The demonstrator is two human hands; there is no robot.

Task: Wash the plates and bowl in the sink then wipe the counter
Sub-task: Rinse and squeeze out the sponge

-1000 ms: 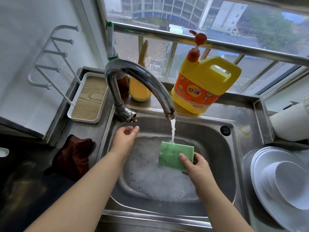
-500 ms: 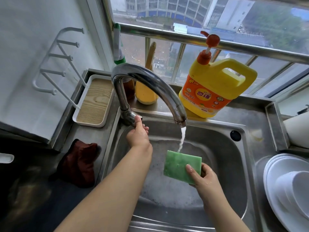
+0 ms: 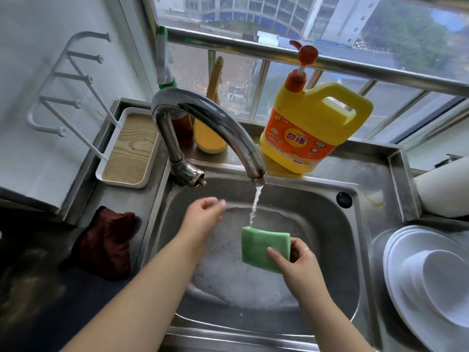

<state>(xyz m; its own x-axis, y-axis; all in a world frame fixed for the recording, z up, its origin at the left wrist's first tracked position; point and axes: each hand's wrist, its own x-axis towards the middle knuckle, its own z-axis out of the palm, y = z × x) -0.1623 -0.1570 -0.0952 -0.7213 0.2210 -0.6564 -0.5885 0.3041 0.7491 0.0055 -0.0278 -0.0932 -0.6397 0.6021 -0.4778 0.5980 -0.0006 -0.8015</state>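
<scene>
My right hand (image 3: 300, 262) pinches a green sponge (image 3: 262, 247) over the steel sink (image 3: 327, 212), right under a thin stream of water from the curved tap (image 3: 203, 118). My left hand (image 3: 203, 217) hovers over the sink below the tap's base, fingers loosely curled, holding nothing. Foamy water lies on the sink bottom. White plates (image 3: 406, 283) are stacked on the counter to the right, with a white bowl (image 3: 441, 278) lying in them.
A yellow detergent jug (image 3: 314, 130) with a red pump stands behind the sink. A dark red cloth (image 3: 106, 245) lies on the counter to the left. A white wood-lined tray (image 3: 129, 148) and a white rack (image 3: 63, 85) are at the far left.
My left hand went up to the tap's base, then came back down over the sink. The water stream has thinned. The right hand keeps the sponge under it.
</scene>
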